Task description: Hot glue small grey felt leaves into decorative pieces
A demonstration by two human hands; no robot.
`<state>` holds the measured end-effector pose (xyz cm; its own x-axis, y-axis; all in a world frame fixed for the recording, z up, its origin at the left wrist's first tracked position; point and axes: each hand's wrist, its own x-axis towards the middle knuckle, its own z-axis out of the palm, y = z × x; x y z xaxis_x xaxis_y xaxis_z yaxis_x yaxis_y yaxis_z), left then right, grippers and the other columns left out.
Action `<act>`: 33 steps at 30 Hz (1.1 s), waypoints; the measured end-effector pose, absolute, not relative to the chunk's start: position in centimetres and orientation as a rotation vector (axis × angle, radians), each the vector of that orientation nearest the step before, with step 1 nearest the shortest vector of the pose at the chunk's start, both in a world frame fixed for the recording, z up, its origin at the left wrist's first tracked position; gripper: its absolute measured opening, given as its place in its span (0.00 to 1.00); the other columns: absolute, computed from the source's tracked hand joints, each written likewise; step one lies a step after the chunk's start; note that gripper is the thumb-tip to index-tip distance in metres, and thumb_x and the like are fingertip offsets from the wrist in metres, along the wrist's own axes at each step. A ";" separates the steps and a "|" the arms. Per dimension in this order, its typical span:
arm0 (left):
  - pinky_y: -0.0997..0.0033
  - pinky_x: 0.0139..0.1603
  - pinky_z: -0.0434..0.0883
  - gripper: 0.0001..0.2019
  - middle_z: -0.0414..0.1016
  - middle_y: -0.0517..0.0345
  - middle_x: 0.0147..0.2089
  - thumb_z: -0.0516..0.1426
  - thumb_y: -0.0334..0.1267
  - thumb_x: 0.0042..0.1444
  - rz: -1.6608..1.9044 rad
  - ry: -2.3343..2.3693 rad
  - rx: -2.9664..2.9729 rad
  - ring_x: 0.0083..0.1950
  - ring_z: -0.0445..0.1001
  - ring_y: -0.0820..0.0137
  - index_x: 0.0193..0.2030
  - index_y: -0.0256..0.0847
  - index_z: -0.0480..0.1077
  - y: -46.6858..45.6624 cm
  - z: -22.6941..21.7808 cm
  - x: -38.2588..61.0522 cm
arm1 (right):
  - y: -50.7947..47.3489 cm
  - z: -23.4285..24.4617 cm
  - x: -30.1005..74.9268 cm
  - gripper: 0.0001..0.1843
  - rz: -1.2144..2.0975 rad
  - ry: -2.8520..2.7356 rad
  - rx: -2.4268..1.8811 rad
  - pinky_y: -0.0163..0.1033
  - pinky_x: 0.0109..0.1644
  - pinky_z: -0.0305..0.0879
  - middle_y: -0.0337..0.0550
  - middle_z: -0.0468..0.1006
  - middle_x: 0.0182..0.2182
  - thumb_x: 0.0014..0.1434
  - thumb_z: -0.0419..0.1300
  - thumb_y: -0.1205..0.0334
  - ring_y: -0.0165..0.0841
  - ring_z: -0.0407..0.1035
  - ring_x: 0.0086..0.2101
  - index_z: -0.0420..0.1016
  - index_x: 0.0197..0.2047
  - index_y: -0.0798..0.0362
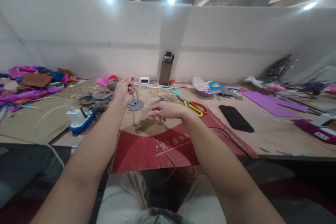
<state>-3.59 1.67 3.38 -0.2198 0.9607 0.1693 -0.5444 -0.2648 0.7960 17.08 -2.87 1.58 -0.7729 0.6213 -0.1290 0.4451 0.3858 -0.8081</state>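
My left hand (124, 89) is raised above the table with its fingers pinched on a thin grey cord (134, 112). The cord hangs down from it to a small coil on the cardboard (162, 147), then trails toward me over the red printed part. My right hand (164, 111) hovers just right of the cord, fingers curled loosely downward; whether it holds anything I cannot make out. A round grey disc (136, 105) lies right behind the cord.
Yellow-and-red scissors (194, 106) and a black phone (235, 118) lie to the right. A blue power strip with a white charger (78, 119) sits left. A brown bottle (166, 68) stands at the wall. Coloured felt scraps (28, 84) pile far left, purple sheets (270, 103) right.
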 end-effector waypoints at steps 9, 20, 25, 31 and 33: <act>0.86 0.17 0.51 0.15 0.64 0.66 0.21 0.60 0.30 0.55 1.336 0.527 1.133 0.17 0.57 0.83 0.49 0.40 0.69 -0.5 3.6 -0.9 | -1.4 2.0 17.1 0.10 0.972 -1.590 -0.837 0.30 0.25 0.60 0.38 0.74 0.30 0.58 0.57 0.57 0.24 0.65 0.25 0.72 0.42 0.52; 0.86 0.16 0.52 0.18 0.63 0.65 0.22 0.63 0.31 0.52 1.039 0.459 1.073 0.18 0.57 0.83 0.50 0.36 0.71 -1.4 3.1 1.1 | -0.9 1.2 16.4 0.10 0.977 -1.613 -0.709 0.32 0.28 0.57 0.34 0.69 0.23 0.55 0.61 0.55 0.24 0.60 0.25 0.77 0.36 0.51; 0.85 0.18 0.53 0.11 0.63 0.62 0.23 0.62 0.35 0.53 1.059 0.454 1.141 0.20 0.58 0.82 0.43 0.34 0.73 -1.7 3.1 1.3 | -1.1 1.6 16.8 0.10 0.829 -1.541 -0.757 0.33 0.31 0.59 0.36 0.70 0.26 0.56 0.59 0.54 0.26 0.61 0.26 0.71 0.33 0.52; 0.84 0.19 0.53 0.08 0.66 0.60 0.25 0.65 0.33 0.48 1.075 0.574 1.240 0.21 0.57 0.83 0.35 0.32 0.73 -2.2 3.4 1.7 | -1.3 1.9 17.2 0.08 0.493 -1.632 -0.849 0.35 0.38 0.60 0.40 0.70 0.31 0.59 0.56 0.57 0.30 0.65 0.36 0.66 0.31 0.52; 0.83 0.18 0.52 0.07 0.66 0.60 0.24 0.65 0.33 0.48 1.102 0.613 1.259 0.20 0.57 0.83 0.31 0.32 0.72 -2.3 3.4 1.9 | -1.3 1.8 17.1 0.08 0.500 -1.633 -0.869 0.35 0.38 0.60 0.40 0.70 0.31 0.60 0.54 0.58 0.30 0.65 0.35 0.66 0.32 0.52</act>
